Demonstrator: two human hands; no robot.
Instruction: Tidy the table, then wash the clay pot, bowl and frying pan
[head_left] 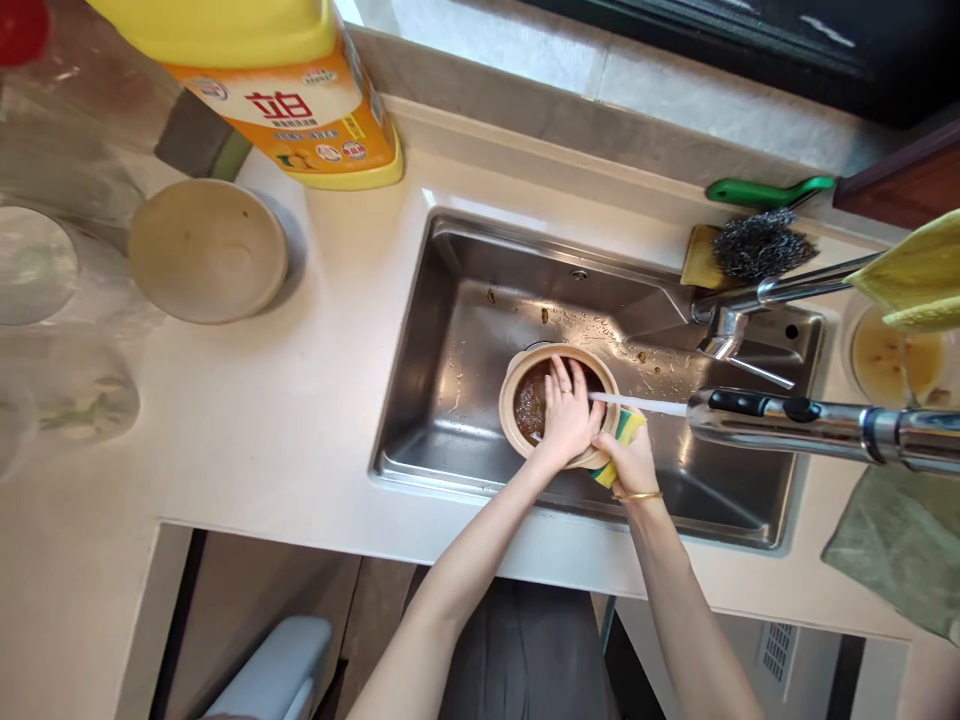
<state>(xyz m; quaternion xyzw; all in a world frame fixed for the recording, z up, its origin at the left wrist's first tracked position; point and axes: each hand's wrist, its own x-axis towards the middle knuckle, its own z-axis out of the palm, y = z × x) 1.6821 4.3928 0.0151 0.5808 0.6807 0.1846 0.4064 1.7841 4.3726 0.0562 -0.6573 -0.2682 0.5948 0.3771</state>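
A round beige pot (509,412) with a dark brown inside sits in the steel sink (472,380), with water in it. My left hand (568,412) reaches into the pot, its fingers spread over the inner surface; a ring shows on one finger. At the pot's right rim, my right hand (634,458) is closed on a yellow and green sponge (628,426). Its thumb lies by the rim and the sponge presses against the pot's outer side. From the faucet spray head (739,412), a stream of water (645,403) runs into the pot beside my left hand.
A beige round lid or dish (206,250) lies on the left counter near a large yellow detergent bottle (292,120). Behind the faucet are steel wool (761,245) and a green-handled brush (765,191). A bowl of yellowish liquid (892,355) and a grey-green cloth (900,550) lie right.
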